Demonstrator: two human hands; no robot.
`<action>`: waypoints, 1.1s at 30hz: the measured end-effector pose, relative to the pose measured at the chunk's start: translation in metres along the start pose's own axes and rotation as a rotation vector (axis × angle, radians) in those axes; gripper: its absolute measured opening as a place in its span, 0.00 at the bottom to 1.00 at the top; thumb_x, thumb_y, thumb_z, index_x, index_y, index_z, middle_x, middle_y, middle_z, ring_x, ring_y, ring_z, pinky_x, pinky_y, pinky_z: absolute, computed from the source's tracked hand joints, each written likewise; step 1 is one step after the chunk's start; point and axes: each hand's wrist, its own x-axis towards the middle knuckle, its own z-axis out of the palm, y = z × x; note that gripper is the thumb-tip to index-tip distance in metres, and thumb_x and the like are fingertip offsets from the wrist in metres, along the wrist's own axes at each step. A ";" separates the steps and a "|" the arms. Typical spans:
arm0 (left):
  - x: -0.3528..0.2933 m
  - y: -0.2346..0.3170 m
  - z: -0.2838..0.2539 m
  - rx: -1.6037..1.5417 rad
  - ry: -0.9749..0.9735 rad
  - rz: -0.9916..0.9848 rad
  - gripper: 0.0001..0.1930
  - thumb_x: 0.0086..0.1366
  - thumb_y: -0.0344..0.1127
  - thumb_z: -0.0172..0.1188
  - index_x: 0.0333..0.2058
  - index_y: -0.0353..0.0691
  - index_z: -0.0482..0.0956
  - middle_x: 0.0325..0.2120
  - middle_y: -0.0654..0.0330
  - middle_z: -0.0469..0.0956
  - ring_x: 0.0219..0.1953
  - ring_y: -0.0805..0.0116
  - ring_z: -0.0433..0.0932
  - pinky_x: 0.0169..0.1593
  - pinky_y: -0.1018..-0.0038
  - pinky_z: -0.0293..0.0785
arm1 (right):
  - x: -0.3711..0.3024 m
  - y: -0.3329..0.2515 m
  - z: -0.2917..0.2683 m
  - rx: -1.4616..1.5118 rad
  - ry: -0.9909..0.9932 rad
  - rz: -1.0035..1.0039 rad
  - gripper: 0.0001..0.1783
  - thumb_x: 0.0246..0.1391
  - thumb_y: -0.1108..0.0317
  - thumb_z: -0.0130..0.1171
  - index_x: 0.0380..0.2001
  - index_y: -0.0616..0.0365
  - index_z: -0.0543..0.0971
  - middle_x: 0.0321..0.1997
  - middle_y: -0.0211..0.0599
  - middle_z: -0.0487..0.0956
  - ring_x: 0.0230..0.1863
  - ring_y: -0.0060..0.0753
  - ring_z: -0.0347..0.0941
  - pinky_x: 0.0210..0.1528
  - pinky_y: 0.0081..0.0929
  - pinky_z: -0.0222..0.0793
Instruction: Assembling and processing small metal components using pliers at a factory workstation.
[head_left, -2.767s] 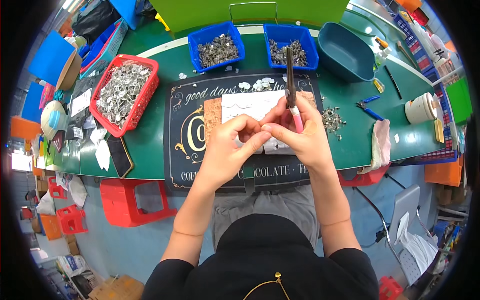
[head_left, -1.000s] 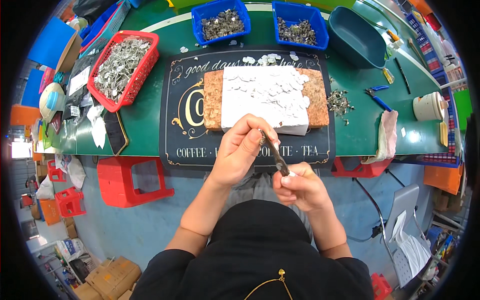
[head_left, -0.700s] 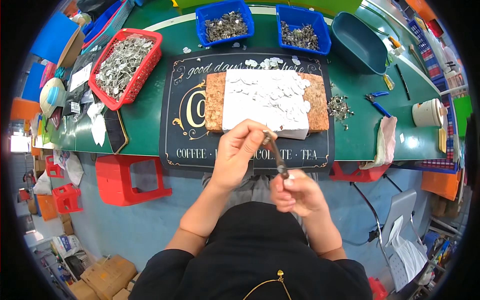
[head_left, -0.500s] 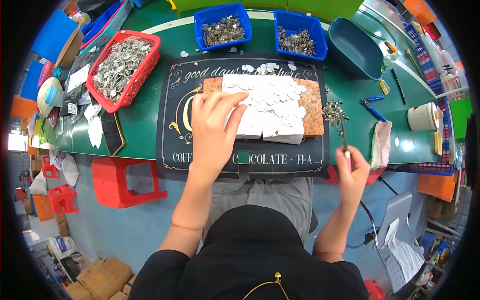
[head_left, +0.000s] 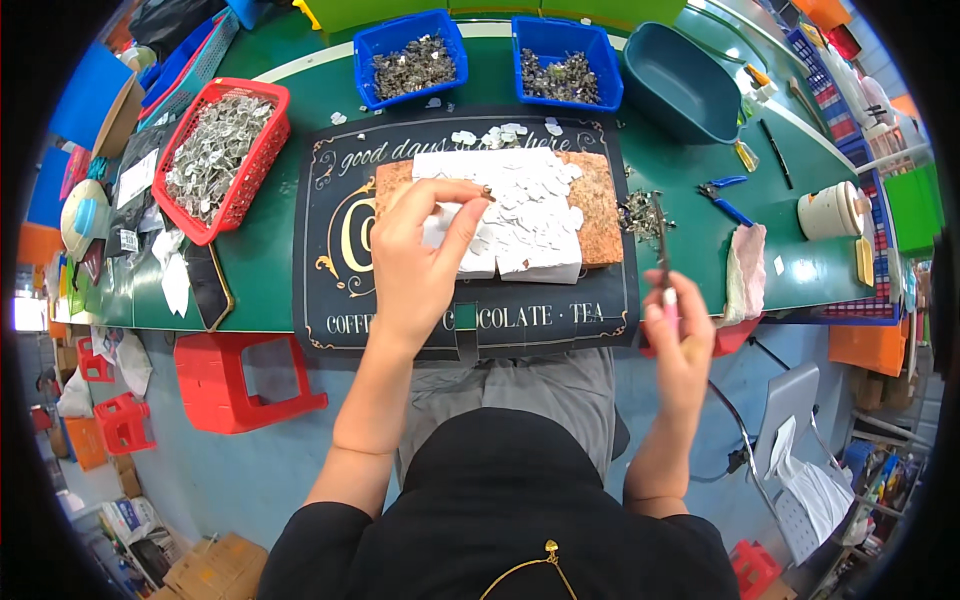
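My left hand (head_left: 410, 262) is over the left side of a white slab (head_left: 540, 272), thumb and forefinger pinching a small dark metal piece (head_left: 487, 192). Small flat white pieces (head_left: 525, 215) cover much of the slab, which rests on a reddish-brown brick-like board (head_left: 600, 225). In my right hand (head_left: 682, 335) is a slim dark tool with a pink grip, apparently tweezers (head_left: 661, 250). Their tip points at a loose heap of small metal parts (head_left: 640, 212) right of the board. A black printed mat (head_left: 400, 335) lies beneath the board.
Two blue bins (head_left: 365, 85) of metal parts stand at the back, beside a dark green tub (head_left: 680, 85). A red basket (head_left: 265, 170) of metal-and-white pieces is on the left. Blue-handled pliers (head_left: 728, 205), a cloth (head_left: 745, 275) and a white canister (head_left: 828, 215) sit on the right.
The view has shifted slightly. A small metal piece now shows between my left fingertips, where none was visible before. My right hand keeps the tweezers near the metal heap.
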 end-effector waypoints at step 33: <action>-0.037 -0.005 -0.015 -0.573 -0.066 -0.090 0.14 0.68 0.39 0.41 0.29 0.34 0.66 0.24 0.60 0.67 0.27 0.76 0.66 0.33 0.79 0.65 | -0.017 -0.002 0.086 0.383 -0.520 0.273 0.08 0.53 0.69 0.52 0.31 0.63 0.75 0.21 0.20 0.68 0.22 0.09 0.57 0.24 0.11 0.52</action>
